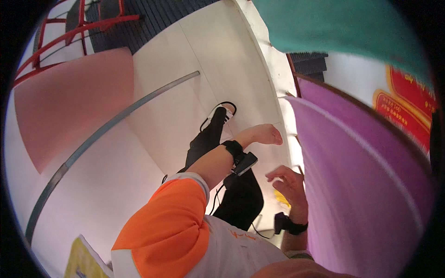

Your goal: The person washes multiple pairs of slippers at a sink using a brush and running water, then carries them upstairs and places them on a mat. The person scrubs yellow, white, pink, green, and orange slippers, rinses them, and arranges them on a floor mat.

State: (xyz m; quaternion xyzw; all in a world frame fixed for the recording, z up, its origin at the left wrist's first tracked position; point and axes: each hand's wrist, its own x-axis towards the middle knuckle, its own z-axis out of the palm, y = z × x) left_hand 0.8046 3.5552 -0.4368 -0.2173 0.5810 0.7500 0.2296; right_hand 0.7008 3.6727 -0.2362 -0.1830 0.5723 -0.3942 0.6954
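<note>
My left hand (269, 134) hangs at the centre right with its fingers curled down. Its palm side is hidden, and nothing shows in it. A black strap with a small device (245, 163) is around that forearm. Lower right, my right hand (288, 182) has its fingers apart and bent, with nothing seen between them. It lies beside the edge of a purple cloth (347, 166); whether they touch I cannot tell. A black band (290, 224) circles the right wrist. Behind this hand a small yellow thing (281, 198) shows in part.
A grey metal rail (114, 120) curves across the left, by a pink panel (80, 100). Red metal frames (81, 27) stand at the upper left. Green cloth (347, 24) hangs at the upper right, near red signs (399, 114) with writing. My shoe (226, 113) rests on pale floor (226, 62).
</note>
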